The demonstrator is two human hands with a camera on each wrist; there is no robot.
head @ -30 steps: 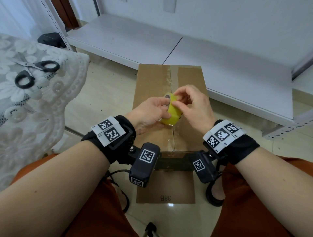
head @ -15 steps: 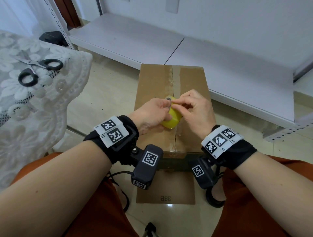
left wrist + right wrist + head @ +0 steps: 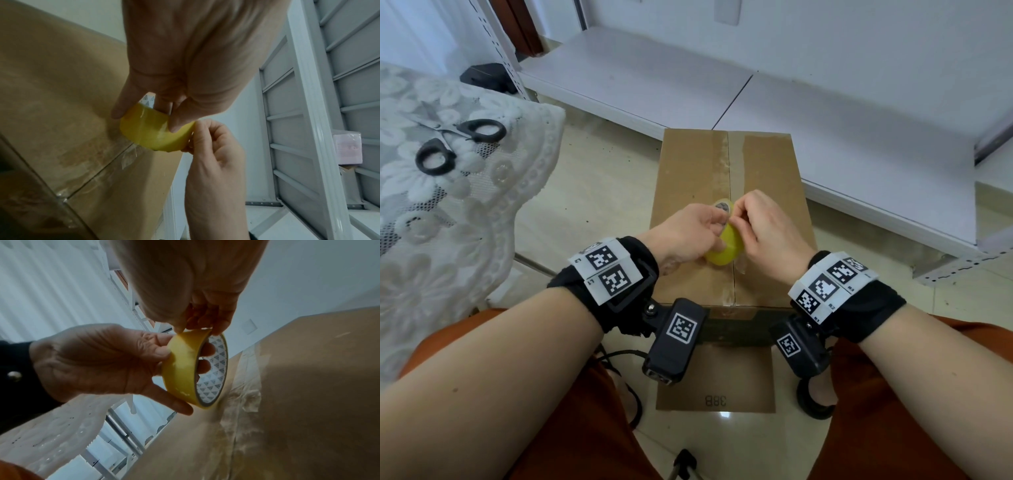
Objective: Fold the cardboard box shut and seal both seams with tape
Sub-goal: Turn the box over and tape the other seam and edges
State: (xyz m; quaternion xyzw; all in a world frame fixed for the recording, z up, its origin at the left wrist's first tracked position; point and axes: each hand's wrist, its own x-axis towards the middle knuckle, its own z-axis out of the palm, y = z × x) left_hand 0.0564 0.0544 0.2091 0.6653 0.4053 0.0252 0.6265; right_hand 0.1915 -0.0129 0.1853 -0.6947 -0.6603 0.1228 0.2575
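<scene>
The box (image 3: 729, 222) stands on the floor (image 3: 592, 192) between the person's knees, flaps folded flat, a strip of clear tape along the centre seam (image 3: 730, 171) with wrinkled, torn-looking edges. Over its near half the left hand (image 3: 688, 236) grips the roll (image 3: 724, 251) of yellow tape, fingers through the core and thumb on the outer face, the roll's lower edge at or just above the cardboard. The right hand (image 3: 767, 233) pinches at the roll's upper rim with thumb and forefinger, apparently picking for the loose end; whether any tape has lifted free cannot be told. The roll looks light and rigid, its glossy face probably slick, so the core grip seems the sound one; the free end is likely thin, clingy film that folds onto itself and tears easily, best taken flat by its corner and drawn out straight. The box looks stiff corrugated board, light enough to shift under a hard pull, so it may want a steadying palm. Scissors (image 3: 458, 144) lie on a lace cloth (image 3: 465, 240) to the left, well apart from the box, within reach for cutting. A low white shelf (image 3: 825, 113) runs behind the box, just beyond its far end. Nothing sits on the box top other than the hands and roll; the wrist cameras hang close above its near edge.
</scene>
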